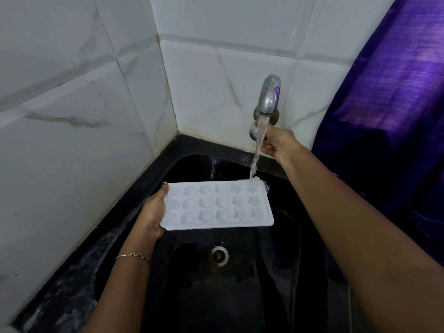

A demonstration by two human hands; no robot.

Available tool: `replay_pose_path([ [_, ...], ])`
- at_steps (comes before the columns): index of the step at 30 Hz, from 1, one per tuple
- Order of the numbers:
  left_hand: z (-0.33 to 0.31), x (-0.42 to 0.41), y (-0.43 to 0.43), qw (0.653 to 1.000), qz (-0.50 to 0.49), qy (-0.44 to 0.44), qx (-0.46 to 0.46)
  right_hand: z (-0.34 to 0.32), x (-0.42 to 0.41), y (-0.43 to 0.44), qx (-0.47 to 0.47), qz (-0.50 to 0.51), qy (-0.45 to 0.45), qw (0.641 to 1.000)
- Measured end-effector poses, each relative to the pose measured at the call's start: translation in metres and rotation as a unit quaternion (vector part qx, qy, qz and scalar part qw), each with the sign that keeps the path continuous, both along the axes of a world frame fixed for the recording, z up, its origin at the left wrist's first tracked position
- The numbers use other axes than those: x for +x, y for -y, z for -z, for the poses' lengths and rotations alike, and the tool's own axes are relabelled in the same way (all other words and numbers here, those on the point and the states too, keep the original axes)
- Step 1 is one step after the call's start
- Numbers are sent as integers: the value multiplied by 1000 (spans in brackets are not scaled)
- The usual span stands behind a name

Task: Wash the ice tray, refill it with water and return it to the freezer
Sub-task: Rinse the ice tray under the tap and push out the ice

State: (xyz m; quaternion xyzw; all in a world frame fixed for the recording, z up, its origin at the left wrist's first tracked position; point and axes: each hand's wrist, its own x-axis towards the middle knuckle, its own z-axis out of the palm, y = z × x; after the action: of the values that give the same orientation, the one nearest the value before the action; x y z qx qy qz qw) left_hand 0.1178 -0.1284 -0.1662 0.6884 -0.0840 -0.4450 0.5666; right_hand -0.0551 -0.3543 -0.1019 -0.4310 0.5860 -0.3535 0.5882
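Rinsing: left hand (153, 212) grips tray (216, 207) under running tap (269, 97), right hand (278, 144) curled on knob (253, 133); next, probably slide tray through stream.

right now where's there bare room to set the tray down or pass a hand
Free: the sink floor round the drain, beneath the ice tray that the left hand holds, and the wet ledge between basin and wall tiles. Crowded: the far right corner, where the right hand grips the tap handle and the stream hits the tray.

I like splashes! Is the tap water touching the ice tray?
Touching: the head view shows the water stream hitting the ice tray's far right corner, splashing there.
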Motion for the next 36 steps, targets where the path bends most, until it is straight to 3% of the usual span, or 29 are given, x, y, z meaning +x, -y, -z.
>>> replay_pose_path([
  [9,6,1,0,1000,9,-6,14,7,-1,6,-3,-3,13,1000],
  [20,1,-4,3,1000,9,-8,13,20,-5,13,40,-31,117,992],
  [36,-1,-5,7,1000,-1,-13,-5,27,-5,14,51,-42,157,985],
])
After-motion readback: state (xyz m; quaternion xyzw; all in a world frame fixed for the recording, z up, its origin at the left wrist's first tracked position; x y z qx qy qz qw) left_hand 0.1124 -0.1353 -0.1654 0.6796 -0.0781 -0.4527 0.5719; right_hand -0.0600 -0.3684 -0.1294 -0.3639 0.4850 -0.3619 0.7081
